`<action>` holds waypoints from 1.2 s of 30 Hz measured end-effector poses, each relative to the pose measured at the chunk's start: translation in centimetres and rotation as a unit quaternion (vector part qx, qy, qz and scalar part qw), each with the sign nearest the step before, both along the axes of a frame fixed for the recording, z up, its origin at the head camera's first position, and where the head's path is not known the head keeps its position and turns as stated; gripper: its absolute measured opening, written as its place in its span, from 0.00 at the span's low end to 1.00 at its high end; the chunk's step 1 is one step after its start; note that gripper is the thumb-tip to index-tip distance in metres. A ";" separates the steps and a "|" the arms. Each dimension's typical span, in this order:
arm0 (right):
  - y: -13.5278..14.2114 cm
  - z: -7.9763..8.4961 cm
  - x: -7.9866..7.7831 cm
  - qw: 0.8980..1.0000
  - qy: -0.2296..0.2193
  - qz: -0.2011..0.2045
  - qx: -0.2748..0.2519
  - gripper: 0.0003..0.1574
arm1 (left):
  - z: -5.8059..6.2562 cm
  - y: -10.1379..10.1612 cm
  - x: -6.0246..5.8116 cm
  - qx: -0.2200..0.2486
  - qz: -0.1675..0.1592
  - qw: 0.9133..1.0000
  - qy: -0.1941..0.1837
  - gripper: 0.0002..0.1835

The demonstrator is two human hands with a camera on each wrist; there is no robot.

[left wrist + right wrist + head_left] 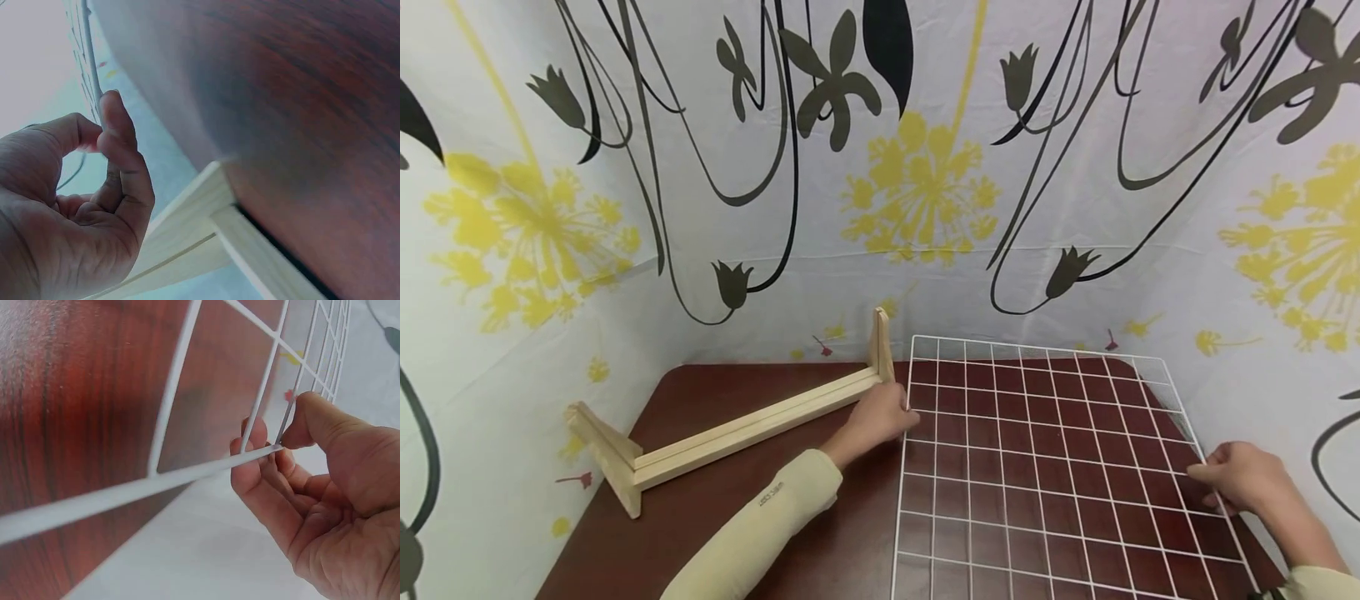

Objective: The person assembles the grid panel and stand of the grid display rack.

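A white wire grid panel point(1000, 454) spans the right half of the head view, held by its two side edges. My left hand point(877, 414) pinches the panel's left edge wire between thumb and fingers, as the left wrist view also shows. On the opposite edge, my right hand point(1243, 477) grips the outer wire; in the right wrist view its fingertips point(245, 472) curl under the rod. A pale wooden stand point(752, 429), a long grooved bar with an upright foot at each end, rests left of the panel. Its far foot rises just behind my left hand.
Beneath everything is a dark red-brown wood-grain table point(842, 508) with rounded far corners. A white cloth point(925, 292) printed with yellow flowers and dark stems hangs behind the table and along both sides.
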State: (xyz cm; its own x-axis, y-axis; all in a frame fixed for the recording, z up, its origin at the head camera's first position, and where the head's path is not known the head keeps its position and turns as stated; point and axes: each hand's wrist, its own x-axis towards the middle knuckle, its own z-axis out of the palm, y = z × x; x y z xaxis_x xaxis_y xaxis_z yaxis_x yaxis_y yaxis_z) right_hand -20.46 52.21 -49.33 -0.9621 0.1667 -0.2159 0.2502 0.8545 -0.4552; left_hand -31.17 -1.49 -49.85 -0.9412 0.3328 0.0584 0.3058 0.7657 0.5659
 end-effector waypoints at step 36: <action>-11.0 13.3 1.5 0.926 0.352 -0.064 -0.118 0.10 | 13.9 -9.8 2.5 0.371 0.019 0.926 0.068 0.12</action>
